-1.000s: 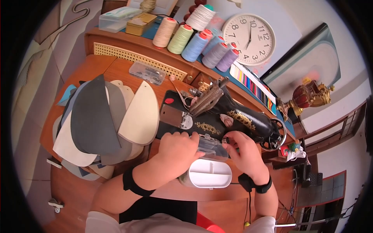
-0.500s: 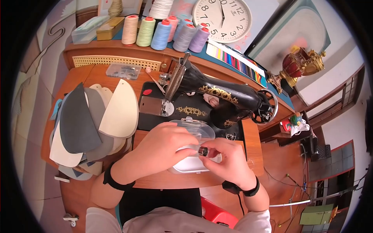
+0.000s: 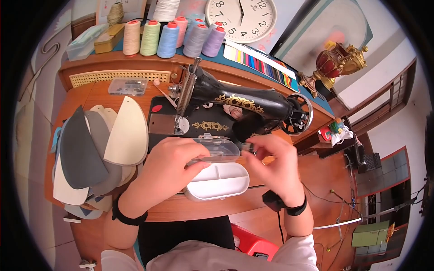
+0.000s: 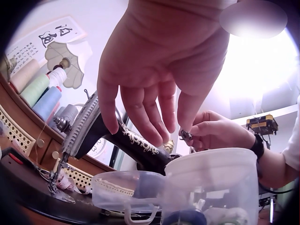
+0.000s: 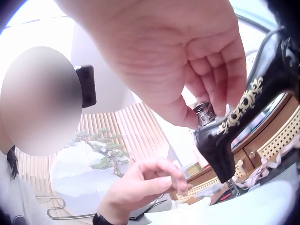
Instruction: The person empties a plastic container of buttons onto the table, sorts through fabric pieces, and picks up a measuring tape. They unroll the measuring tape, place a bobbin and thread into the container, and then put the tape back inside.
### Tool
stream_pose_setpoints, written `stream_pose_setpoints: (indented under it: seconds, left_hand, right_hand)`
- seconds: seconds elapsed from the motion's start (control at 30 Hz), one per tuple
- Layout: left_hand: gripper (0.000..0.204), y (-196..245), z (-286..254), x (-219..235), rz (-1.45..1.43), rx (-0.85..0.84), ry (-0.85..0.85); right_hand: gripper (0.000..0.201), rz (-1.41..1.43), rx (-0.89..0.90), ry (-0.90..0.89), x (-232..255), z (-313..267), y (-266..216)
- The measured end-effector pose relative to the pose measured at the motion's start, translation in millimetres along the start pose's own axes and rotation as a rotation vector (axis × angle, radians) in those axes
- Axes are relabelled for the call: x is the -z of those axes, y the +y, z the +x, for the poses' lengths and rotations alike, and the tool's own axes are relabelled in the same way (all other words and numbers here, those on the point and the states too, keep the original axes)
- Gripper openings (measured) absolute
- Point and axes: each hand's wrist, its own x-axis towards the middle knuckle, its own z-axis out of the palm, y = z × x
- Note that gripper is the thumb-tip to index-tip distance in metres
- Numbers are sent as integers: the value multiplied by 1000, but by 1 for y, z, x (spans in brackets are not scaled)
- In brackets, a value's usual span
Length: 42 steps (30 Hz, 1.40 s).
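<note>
My right hand [image 3: 275, 165] pinches a small shiny bobbin [image 5: 205, 113] with a dark middle between thumb and fingertips, held up to the right of the clear lid. My left hand [image 3: 169, 162] hangs over the left end of a sewing box, its fingers loosely bent with nothing between them. White and oval, the box's top tray [image 3: 226, 186] has three compartments. Its clear lid [image 3: 222, 151] is tipped back toward the sewing machine. Through the box's translucent wall [image 4: 213, 176], the left wrist view shows a blue item and other small things inside.
A black sewing machine [image 3: 235, 95] with gold ornament stands just behind the box. Fabric or leather cut pieces [image 3: 83, 149] are piled at left. Thread cones [image 3: 169, 40] line the raised shelf, with a clear parts case [image 3: 128, 86] below them.
The bobbin has come away from the left hand and moved right in the right hand. The left hand has shifted left, uncovering the white tray. The head view has turned.
</note>
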Motion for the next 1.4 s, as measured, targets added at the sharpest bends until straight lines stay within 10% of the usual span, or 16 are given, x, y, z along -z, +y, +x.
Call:
stream_pose_setpoints:
  seconds: [1.4]
  left_hand:
    - [11, -7, -9, -31, 266, -205, -74]
  right_hand:
    - [26, 51, -42, -454, -22, -12, -4]
